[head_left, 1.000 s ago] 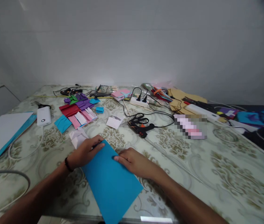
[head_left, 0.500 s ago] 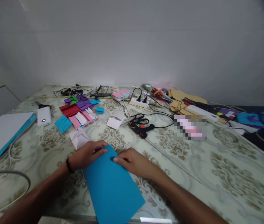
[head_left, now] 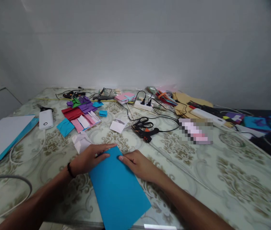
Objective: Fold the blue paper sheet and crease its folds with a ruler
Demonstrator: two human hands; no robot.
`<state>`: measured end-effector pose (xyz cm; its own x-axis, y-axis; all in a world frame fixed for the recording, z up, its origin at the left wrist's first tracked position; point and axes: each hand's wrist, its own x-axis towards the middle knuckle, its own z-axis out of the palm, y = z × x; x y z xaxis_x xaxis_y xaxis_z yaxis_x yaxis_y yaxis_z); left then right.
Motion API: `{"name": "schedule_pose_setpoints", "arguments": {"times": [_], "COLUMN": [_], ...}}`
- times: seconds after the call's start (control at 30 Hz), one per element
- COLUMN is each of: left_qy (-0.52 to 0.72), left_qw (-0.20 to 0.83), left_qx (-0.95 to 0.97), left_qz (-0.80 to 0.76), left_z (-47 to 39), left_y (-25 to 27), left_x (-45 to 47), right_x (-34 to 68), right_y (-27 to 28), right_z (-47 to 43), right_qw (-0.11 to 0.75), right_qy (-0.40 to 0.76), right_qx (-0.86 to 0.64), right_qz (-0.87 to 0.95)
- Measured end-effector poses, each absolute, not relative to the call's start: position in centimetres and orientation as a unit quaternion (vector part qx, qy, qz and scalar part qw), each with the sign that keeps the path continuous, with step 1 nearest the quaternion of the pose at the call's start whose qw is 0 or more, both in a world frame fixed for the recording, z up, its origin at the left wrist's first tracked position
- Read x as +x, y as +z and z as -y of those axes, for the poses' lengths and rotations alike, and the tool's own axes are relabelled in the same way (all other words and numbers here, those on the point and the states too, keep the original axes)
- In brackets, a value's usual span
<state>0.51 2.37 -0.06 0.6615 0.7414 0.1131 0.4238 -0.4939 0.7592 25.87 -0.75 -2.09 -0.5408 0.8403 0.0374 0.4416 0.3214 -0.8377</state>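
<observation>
A blue sheet of paper [head_left: 121, 193] lies lengthwise in front of me, its near end reaching over the table's front edge. My left hand [head_left: 91, 158] grips its far left corner, with the thumb on top and the fingers stretched along the far edge. On the right edge, my right hand [head_left: 137, 164] pinches the sheet between the thumb above and curled fingers, which are partly hidden. Just beyond my left hand rests a folded white paper [head_left: 80, 140]. Another white folded piece [head_left: 118, 126] and a black glue gun [head_left: 146, 131] lie farther out.
Folded coloured papers [head_left: 73, 113] cluster at the back left. A white power bank [head_left: 46, 119] with a cable and a stack of sheets [head_left: 5, 131] lie left. Behind are black scissors [head_left: 143, 122] and a power strip [head_left: 143, 104]. Brown paper [head_left: 190, 99] lies back right.
The blue sheet has shifted slightly to the right. My left fingers have straightened and reach farther along its far edge. My right hand has moved slightly right, still holding the edge.
</observation>
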Motion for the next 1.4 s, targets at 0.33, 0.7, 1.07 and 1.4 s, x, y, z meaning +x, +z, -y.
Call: {"name": "schedule_pose_setpoints", "arguments": {"times": [0.33, 0.7, 1.07, 1.4], "left_qy": [0.206, 0.196, 0.182, 0.172], "left_qw": [0.364, 0.369, 0.377, 0.376], "left_qx": [0.850, 0.857, 0.861, 0.868], "left_qz": [-0.319, -0.303, -0.290, -0.275], "left_z": [-2.24, -2.25, -2.13, -2.23], "left_y": [0.28, 0.29, 0.15, -0.04], "left_x": [0.38, 0.37, 0.44, 0.53], "right_x": [25.92, 25.94, 25.88, 25.96], "right_y": [-1.83, -1.71, -1.58, -1.72], "right_z": [0.65, 0.70, 0.78, 0.80], "right_qw": [0.258, 0.269, 0.269, 0.268], "right_qy": [0.410, 0.409, 0.409, 0.414], "right_qx": [-0.421, -0.428, -0.432, -0.423], "right_qz": [0.766, 0.760, 0.757, 0.760]}}
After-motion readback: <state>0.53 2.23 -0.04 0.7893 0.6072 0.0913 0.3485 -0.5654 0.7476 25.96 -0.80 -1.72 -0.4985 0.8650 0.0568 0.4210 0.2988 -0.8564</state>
